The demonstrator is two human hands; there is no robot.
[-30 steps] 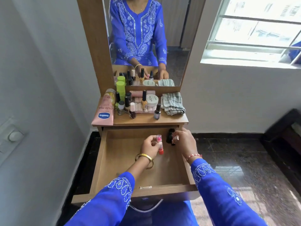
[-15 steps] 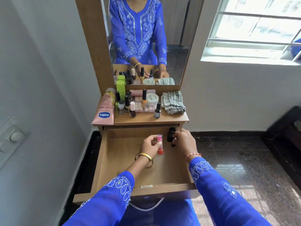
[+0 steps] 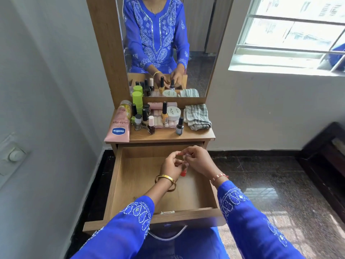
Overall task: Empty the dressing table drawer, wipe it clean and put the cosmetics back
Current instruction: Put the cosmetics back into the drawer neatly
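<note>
Over the open drawer (image 3: 134, 186), the left hand (image 3: 170, 165) pinches an orange nail polish bottle (image 3: 183, 171); the right hand (image 3: 198, 161) curls beside it, its grasp unclear. Cosmetics crowd the tabletop (image 3: 196, 134).

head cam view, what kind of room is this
Most likely a bedroom or dressing corner in a home: a wooden dressing table with a tall mirror, nail polish bottles and a lotion tube crowded on top, and its drawer pulled open.

Blue sleeves (image 3: 130, 217) with white embroidery; gold bangle (image 3: 165, 179); red-and-white wrist thread (image 3: 218, 178)
</note>
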